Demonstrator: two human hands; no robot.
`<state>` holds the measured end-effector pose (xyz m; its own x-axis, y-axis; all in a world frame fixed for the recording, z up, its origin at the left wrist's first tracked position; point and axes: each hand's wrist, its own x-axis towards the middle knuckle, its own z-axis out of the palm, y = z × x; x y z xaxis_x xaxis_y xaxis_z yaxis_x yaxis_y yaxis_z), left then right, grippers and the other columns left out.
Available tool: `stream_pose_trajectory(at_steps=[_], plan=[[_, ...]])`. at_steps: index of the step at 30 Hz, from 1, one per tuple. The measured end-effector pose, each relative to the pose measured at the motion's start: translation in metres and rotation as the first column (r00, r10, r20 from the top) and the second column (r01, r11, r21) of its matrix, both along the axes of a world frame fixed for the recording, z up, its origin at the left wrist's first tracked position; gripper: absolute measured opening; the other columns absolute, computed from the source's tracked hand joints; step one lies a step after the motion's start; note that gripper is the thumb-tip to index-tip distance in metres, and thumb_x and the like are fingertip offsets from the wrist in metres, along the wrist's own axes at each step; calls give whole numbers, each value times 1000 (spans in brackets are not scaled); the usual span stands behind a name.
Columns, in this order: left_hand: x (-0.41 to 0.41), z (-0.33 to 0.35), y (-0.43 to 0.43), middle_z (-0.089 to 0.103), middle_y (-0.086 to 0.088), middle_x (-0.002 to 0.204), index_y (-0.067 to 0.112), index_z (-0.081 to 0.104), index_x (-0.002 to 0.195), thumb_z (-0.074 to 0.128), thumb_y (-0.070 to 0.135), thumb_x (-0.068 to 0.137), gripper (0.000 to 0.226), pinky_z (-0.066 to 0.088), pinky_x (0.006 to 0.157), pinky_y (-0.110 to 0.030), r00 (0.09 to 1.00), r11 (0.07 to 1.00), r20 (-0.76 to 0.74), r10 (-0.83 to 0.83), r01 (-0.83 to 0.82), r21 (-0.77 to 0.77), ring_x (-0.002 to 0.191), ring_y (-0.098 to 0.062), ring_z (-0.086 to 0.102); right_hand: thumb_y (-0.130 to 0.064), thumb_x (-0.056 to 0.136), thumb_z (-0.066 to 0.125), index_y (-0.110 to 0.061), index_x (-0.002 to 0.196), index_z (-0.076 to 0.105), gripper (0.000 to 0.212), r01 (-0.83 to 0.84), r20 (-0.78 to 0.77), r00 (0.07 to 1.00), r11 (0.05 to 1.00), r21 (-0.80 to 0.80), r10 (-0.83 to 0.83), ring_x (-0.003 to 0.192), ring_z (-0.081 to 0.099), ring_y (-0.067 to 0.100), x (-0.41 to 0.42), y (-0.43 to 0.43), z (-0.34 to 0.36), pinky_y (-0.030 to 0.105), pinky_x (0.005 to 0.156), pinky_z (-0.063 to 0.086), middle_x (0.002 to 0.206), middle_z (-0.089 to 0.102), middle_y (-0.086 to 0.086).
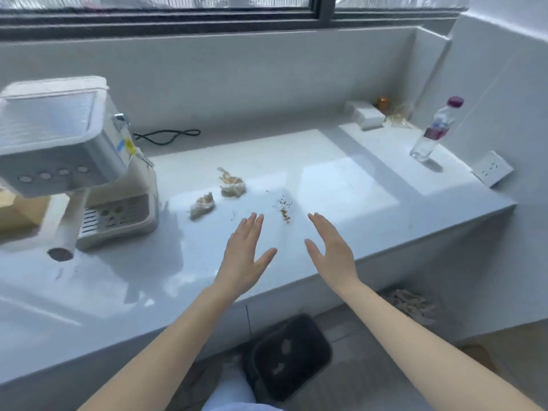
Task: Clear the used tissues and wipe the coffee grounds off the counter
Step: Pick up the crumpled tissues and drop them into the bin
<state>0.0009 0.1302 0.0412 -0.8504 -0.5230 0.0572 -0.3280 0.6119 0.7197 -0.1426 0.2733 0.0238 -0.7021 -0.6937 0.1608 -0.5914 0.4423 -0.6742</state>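
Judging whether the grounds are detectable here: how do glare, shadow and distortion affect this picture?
Head view: window glare lays bright patches on the counter beside the coffee grounds, which read clearly. Head view: the coffee machine throws a soft shadow forward and looks blurred. Head view: wide-angle bending curves the window frame.

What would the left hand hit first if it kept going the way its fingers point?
Probably nothing solid: the left hand points between the farther tissue and the coffee grounds, over a few stray specks on bare counter. Its height above the counter is unclear.
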Motion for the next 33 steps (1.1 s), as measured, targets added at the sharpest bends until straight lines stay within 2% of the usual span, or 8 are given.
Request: stream_pose_trajectory(at_steps=[3, 5, 12, 17, 22, 26, 29, 33], plan=[[4, -3, -34, 7, 4, 160, 21, 12, 151, 50, 35, 96, 68, 4, 117, -33, 993, 995, 57, 100, -101, 15, 147, -14, -1, -28, 96, 51, -33, 143, 35, 50, -75, 27, 997, 997, 15, 74, 141, 27, 3, -5, -39, 6, 19, 108, 25, 152, 34, -15], [4, -7, -57, 8, 3, 160, 20, 14, 151, 51, 35, 95, 69, 6, 118, -34, 983, 985, 91, 160, -165, 47, 147, -14, 1, -27, 96, 51, -32, 143, 36, 50, -126, 63, 990, 992, 32, 124, 141, 28, 4, -7, -66, 5, 23, 112, 26, 151, 36, -14], [0, -35, -133, 29, -1, 153, 16, 30, 144, 56, 24, 92, 59, 26, 109, -39, 933, 930, 161, 323, -344, 127, 138, -24, 21, -27, 96, 47, -30, 143, 38, 47, -192, 115, 978, 962, 195, 171, 140, 30, 13, -19, -159, -11, 38, 115, 25, 151, 37, -8], [-9, -60, -174, 40, -1, 143, 17, 38, 138, 60, 19, 88, 54, 32, 101, -36, 921, 916, 164, 353, -376, 138, 127, -24, 35, -24, 95, 48, -27, 139, 40, 45, -149, 139, 983, 956, 254, 116, 137, 31, 20, -29, -222, -28, 40, 104, 29, 150, 37, -6], [-23, -81, -202, 46, 0, 135, 18, 47, 130, 67, 21, 81, 53, 36, 94, -37, 905, 913, 203, 373, -397, 91, 124, -24, 37, -23, 90, 52, -28, 132, 47, 42, -26, 73, 997, 953, 303, 4, 140, 23, 21, -37, -267, -46, 45, 109, 21, 153, 30, 1], [-26, -95, -217, 53, -2, 120, 21, 61, 115, 65, 13, 80, 36, 36, 87, -34, 913, 921, 196, 357, -379, 86, 114, -25, 44, -26, 92, 50, -31, 125, 53, 34, 8, 74, 996, 910, 414, -43, 140, 21, 23, -44, -282, -61, 51, 112, 18, 153, 28, 0], [-25, -97, -220, 59, -2, 104, 21, 68, 96, 62, 9, 81, 20, 43, 85, -39, 916, 914, 150, 371, -389, 116, 101, -23, 50, -33, 93, 49, -33, 116, 60, 25, 14, 30, 999, 879, 476, -32, 134, 29, 21, -41, -281, -71, 52, 111, 18, 142, 43, -3], [-24, -94, -222, 63, 2, 92, 22, 67, 88, 60, 12, 84, 13, 46, 78, -36, 922, 910, 128, 366, -383, 159, 87, -19, 54, -29, 88, 58, -33, 98, 68, 15, 69, 10, 997, 916, 394, -79, 119, 42, 20, -35, -280, -71, 48, 113, 11, 112, 60, -8]])
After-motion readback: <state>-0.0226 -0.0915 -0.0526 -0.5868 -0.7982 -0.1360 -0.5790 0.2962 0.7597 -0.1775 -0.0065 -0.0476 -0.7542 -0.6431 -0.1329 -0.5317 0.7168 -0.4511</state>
